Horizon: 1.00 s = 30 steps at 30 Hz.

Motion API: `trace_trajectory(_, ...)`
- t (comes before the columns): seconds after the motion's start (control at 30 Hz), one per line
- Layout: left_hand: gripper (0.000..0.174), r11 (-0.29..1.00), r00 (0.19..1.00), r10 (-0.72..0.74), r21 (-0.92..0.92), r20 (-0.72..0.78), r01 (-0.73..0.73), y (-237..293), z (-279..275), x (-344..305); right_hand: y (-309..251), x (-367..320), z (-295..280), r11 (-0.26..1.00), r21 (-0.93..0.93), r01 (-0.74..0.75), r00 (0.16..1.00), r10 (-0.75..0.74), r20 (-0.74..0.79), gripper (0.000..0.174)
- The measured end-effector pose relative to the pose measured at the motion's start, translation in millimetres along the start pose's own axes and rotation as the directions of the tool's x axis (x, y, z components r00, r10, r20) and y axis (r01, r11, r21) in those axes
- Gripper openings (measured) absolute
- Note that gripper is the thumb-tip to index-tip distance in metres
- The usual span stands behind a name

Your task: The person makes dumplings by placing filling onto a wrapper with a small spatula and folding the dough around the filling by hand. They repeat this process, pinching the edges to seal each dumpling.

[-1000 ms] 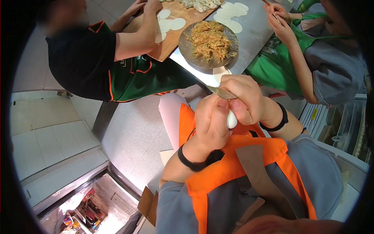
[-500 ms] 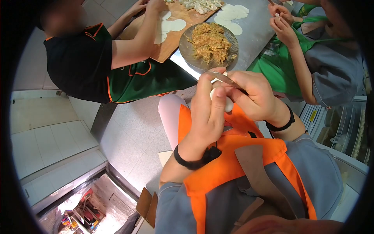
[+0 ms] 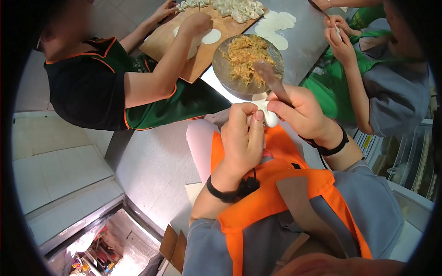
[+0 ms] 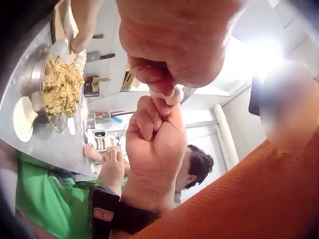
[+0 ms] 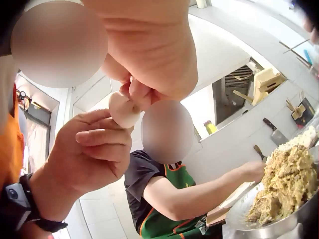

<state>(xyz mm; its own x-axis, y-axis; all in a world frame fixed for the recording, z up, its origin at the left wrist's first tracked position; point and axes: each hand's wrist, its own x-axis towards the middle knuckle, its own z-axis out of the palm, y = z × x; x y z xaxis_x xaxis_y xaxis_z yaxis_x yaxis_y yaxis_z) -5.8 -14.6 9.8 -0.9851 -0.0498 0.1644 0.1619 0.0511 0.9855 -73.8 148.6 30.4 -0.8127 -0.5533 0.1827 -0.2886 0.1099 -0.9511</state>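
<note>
In the head view, a rounded white dough piece [image 3: 270,118] lies between the two hands. My left hand [image 3: 241,140] pinches its left side, thumb on top. My right hand [image 3: 301,112] grips a flat spatula [image 3: 271,82], blade up toward the bowl, with its thumb against the dough. The dough bulges below the fingers of my right hand [image 5: 149,50] in the right wrist view, beside my left hand [image 5: 89,152]. In the left wrist view, my left hand [image 4: 174,45] and right hand [image 4: 154,149] meet at the dough, mostly covered by fingers.
A metal bowl [image 3: 222,73] of filling [image 3: 246,57] stands at the table's near corner. Round wrappers [image 3: 276,27] lie beyond it. A wooden board [image 3: 195,66] bears dumplings [image 3: 237,9]. People work at left [image 3: 87,83] and right [image 3: 391,78].
The spatula has swung from lying across the fingers to pointing up over the bowl's edge. More of the dough shows between my hands. The person at left has reached farther across the board.
</note>
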Motion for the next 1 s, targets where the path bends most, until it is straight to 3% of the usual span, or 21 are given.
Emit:
trace_trajectory(0.13, 0.009, 0.961, 0.988, -0.155, -0.232, 0.007, 0.152, -14, 5, 14, 16, 23, -14, 0.976, -0.208, 0.062, 0.996, -0.047, 0.078, 0.019)
trace_trajectory(0.23, 0.016, 0.909, 0.968, -0.249, -0.34, 0.02, 0.241, -39, 3, 27, 35, 61, -33, 0.965, -0.208, -0.16, 0.987, 0.156, -0.038, 0.024)
trace_trajectory(0.27, 0.018, 0.895, 0.96, -0.279, -0.357, 0.025, 0.269, -48, 2, 30, 54, 81, -48, 0.967, -0.236, -0.1, 0.995, 0.092, -0.045, 0.024)
trace_trajectory(0.3, 0.019, 0.913, 0.938, -0.337, -0.214, 0.078, 0.346, -63, -1, 32, 68, 101, -60, 0.933, -0.354, -0.055, 0.997, 0.032, -0.072, 0.021)
trace_trajectory(0.37, 0.016, 0.916, 0.926, -0.368, -0.136, 0.087, 0.377, -93, 0, 30, 102, 149, -87, 0.848, -0.526, -0.06, 0.994, 0.003, -0.108, 0.023)
trace_trajectory(0.43, 0.016, 0.914, 0.911, -0.396, -0.044, 0.116, 0.403, -112, -2, 28, 135, 198, -110, 0.746, -0.659, 0.095, 0.986, -0.163, -0.043, 0.023)
trace_trajectory(0.53, 0.014, 0.917, 0.918, -0.375, 0.198, 0.127, 0.347, -121, -6, 29, 161, 264, -116, 0.652, -0.756, 0.056, 0.995, -0.095, -0.008, 0.019)
trace_trajectory(0.57, 0.013, 0.895, 0.893, -0.431, 0.191, 0.134, 0.403, -122, -8, 30, 171, 283, -114, 0.627, -0.775, 0.077, 0.994, -0.109, 0.01, 0.018)
trace_trajectory(0.67, 0.013, 0.896, 0.907, -0.413, 0.217, 0.081, 0.388, -140, -9, 30, 208, 326, -105, 0.521, -0.846, 0.117, 0.99, -0.125, 0.06, 0.017)
trace_trajectory(0.73, 0.012, 0.895, 0.933, -0.357, 0.304, 0.047, 0.327, -147, -9, 31, 228, 344, -98, 0.4, -0.909, 0.116, 0.992, -0.09, 0.087, 0.016)
trace_trajectory(0.83, 0.012, 0.867, 0.958, -0.286, 0.427, 0.004, 0.258, -149, -5, 36, 246, 349, -96, 0.317, -0.946, 0.071, 0.997, 0.01, 0.078, 0.016)
trace_trajectory(0.93, 0.015, 0.809, 0.971, -0.239, 0.551, -0.011, 0.205, -150, 5, 38, 237, 345, -103, 0.386, -0.921, 0.045, 0.998, 0.027, 0.06, 0.018)
trace_trajectory(1.0, 0.019, 0.758, 0.967, -0.254, 0.622, 0.005, 0.195, -149, 10, 41, 220, 326, -114, 0.503, -0.862, 0.068, 0.995, -0.095, 0.022, 0.018)
